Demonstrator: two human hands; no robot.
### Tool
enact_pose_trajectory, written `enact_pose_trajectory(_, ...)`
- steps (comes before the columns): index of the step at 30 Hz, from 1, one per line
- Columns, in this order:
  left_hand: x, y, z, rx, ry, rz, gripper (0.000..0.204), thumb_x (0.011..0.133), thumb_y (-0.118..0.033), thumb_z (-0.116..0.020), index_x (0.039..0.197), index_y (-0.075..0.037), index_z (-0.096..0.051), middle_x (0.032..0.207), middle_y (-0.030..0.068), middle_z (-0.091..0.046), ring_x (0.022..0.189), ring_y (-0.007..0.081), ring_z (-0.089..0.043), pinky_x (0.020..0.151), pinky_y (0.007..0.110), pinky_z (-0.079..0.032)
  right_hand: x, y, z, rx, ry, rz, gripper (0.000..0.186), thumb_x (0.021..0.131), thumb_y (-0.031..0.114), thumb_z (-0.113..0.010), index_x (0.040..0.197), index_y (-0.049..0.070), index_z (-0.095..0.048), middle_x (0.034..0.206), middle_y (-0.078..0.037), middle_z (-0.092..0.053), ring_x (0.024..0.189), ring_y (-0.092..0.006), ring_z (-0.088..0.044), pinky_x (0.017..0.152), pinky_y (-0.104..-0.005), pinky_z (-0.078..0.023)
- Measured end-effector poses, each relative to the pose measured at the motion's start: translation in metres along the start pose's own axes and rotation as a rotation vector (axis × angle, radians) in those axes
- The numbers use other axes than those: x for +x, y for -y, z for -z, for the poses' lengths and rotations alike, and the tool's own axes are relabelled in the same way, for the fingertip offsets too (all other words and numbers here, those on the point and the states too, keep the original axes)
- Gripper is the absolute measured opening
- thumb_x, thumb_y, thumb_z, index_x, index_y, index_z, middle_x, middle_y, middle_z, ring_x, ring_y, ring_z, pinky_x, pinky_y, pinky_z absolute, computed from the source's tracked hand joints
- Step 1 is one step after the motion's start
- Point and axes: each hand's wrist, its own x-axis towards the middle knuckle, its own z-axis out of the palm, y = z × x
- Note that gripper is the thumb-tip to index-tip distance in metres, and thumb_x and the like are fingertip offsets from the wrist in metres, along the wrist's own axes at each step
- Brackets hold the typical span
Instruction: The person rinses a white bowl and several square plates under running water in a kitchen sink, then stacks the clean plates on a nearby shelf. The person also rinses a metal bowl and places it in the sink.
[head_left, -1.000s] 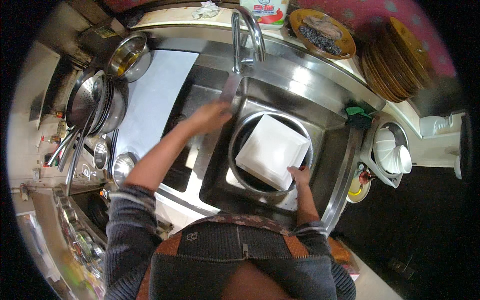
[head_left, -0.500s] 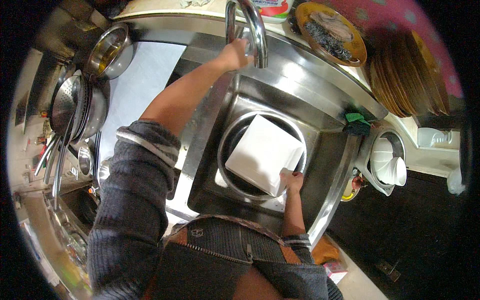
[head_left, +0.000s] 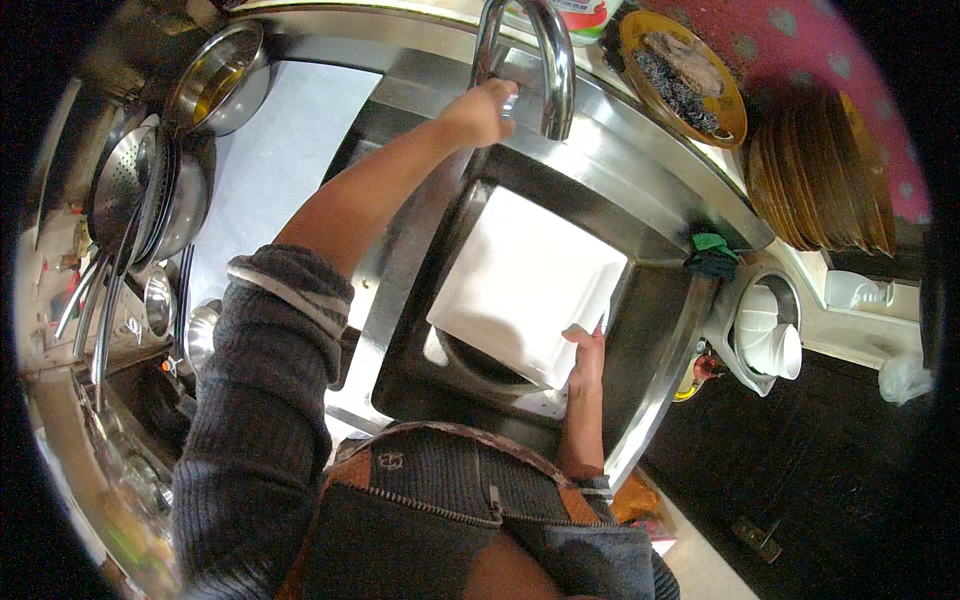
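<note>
White square dish (head_left: 530,270) sits tilted inside the sink (head_left: 645,330), above a round metal basin (head_left: 480,365) whose near part shows below it. It looks stiff and hard, probably moderately heavy, likely brittle at the corners and slippery if wet (one bare hand would have little margin there). Its edge seems the safest place to take hold, ideally with support underneath. The right hand (head_left: 586,360) pinches that edge near the lower-right corner, thumb towards the face, other fingers largely out of sight. The left hand (head_left: 482,114) is at the lever of the tap (head_left: 560,90), fingers curled, though I cannot tell whether they grip or merely press. The dish's face is plain, glossy and brightly lit, shadowed towards its lower left; glare may hide whether several are nested together.
</note>
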Motion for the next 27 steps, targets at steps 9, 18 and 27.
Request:
enact_pose_trajectory(9, -0.003, 0.023, -0.032, 0.03, -0.108, -0.155, 0.052, 0.081, -0.032, -0.063, 0.115, 0.003, -0.045, 0.113, 0.0252, -0.052, 0.111, 0.0385, -0.048, 0.096, 0.04, -0.039, 0.006, 0.02, -0.031, 0.104, 0.109, 0.067, 0.063, 0.061, -0.004, -0.052, 0.122, -0.005, -0.04, 0.1, -0.017, -0.057, 0.088, -0.032, -0.06, 0.08, -0.0429, -0.053)
enact_pose_trajectory(18, -0.057, 0.027, -0.042, -0.573, 0.215, -0.019, 0.062, 0.083, -0.035, -0.062, 0.129, 0.0, -0.04, 0.121, 0.018, -0.054, 0.105, 0.0298, -0.055, 0.092, 0.04, -0.041, -0.004, 0.038, -0.05, 0.164, 0.131, 0.088, 0.065, 0.06, -0.003, -0.052, 0.123, -0.008, -0.038, 0.103, -0.021, -0.054, 0.09, -0.0345, -0.06, 0.081, -0.0436, -0.053)
enact_pose_trajectory(27, -0.216, -0.017, -0.065, -1.385, 0.337, 0.527, 0.044, 0.069, -0.008, -0.064, 0.11, 0.003, -0.054, 0.099, 0.0118, -0.06, 0.09, 0.0231, -0.057, 0.083, 0.036, -0.043, -0.006, 0.054, -0.07, -0.805, -0.115, 0.408, 0.054, 0.085, 0.025, -0.059, 0.123, -0.009, -0.039, 0.115, -0.029, -0.053, 0.106, -0.0401, -0.053, 0.091, -0.0457, -0.042)
